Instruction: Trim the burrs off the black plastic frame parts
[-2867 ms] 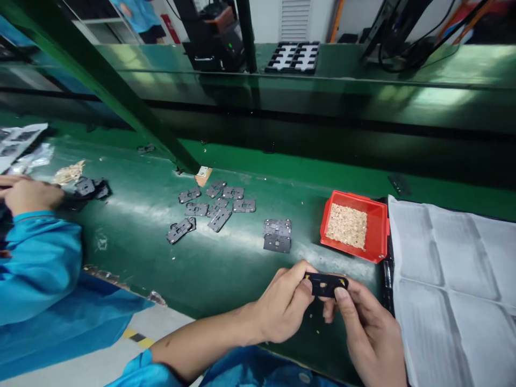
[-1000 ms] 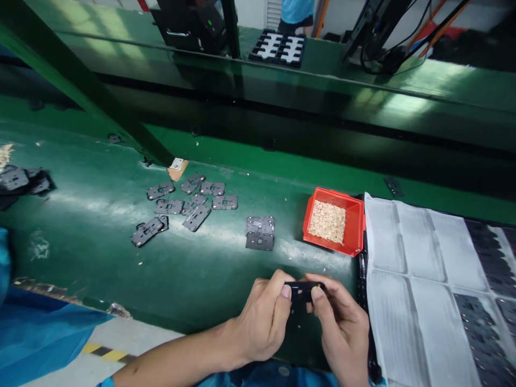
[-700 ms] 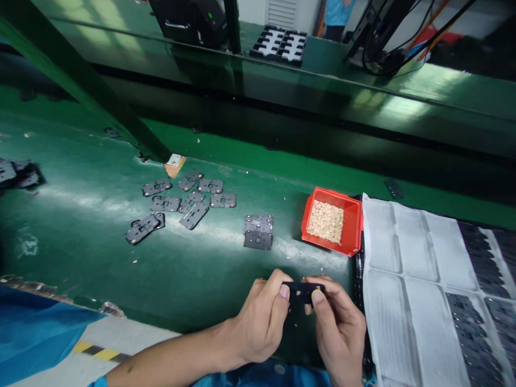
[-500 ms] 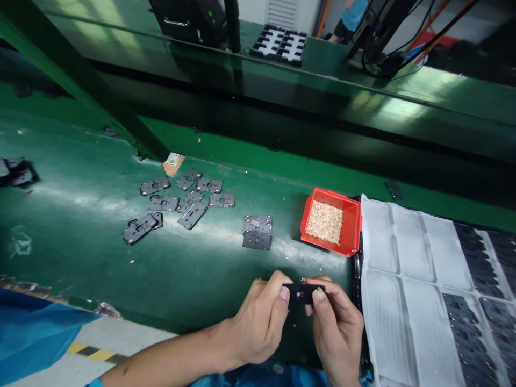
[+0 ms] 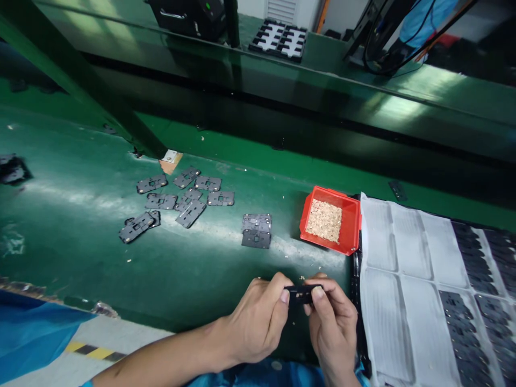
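Observation:
A small black plastic part (image 5: 301, 294) is held between my two hands above the front of the green table (image 5: 181, 285). My left hand (image 5: 260, 317) pinches its left end between thumb and fingers. At its right end, my right hand (image 5: 332, 322) grips it, the thumb pressed on the near face. Beyond my hands lie a few overlapping dark plates (image 5: 257, 239). A red bin (image 5: 350, 226) holds many tiny beige pieces (image 5: 324, 220) and stands beyond my right hand.
Several dark plates (image 5: 161, 201) lie scattered at left centre. A white-lined tray (image 5: 387, 322) with rows of black parts (image 5: 461, 328) borders my right hand. A green post (image 5: 92, 102) slants down at left. Across the raised ledge, a person in blue (image 5: 429, 21) is partly visible.
The person in blue in the background has moved right. My hands still grip the black part, and the right thumb has shifted slightly on its end. The view has shifted a little.

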### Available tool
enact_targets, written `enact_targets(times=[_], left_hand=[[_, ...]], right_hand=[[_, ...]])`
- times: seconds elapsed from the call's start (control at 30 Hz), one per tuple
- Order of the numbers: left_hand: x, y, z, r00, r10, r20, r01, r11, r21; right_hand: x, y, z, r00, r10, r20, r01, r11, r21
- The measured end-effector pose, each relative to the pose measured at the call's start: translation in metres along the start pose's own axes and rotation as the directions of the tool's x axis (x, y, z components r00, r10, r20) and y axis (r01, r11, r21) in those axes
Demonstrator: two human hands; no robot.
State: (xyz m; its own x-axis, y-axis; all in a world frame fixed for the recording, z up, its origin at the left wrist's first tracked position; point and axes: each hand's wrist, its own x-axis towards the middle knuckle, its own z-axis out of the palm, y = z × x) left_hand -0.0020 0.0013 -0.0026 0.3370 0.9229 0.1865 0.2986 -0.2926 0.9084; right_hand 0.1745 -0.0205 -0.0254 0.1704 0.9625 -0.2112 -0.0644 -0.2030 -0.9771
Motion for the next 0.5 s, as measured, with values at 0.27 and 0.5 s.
enact_targets(times=[0.27, 0.5], left_hand=[[0.002, 0.001, -0.006, 0.985, -0.149, 0.083, 0.156, 0.984, -0.085], [0.005, 0.005, -0.013, 0.900, -0.377, 0.221, 0.436, 0.803, -0.405]], right_hand=[[0.009, -0.006, 0.009, 0.999, 0.052, 0.011, -0.053, 0.992, 0.114], [0.001, -0.011, -0.004, 0.980, 0.165, 0.108, -0.168, 0.986, 0.014]])
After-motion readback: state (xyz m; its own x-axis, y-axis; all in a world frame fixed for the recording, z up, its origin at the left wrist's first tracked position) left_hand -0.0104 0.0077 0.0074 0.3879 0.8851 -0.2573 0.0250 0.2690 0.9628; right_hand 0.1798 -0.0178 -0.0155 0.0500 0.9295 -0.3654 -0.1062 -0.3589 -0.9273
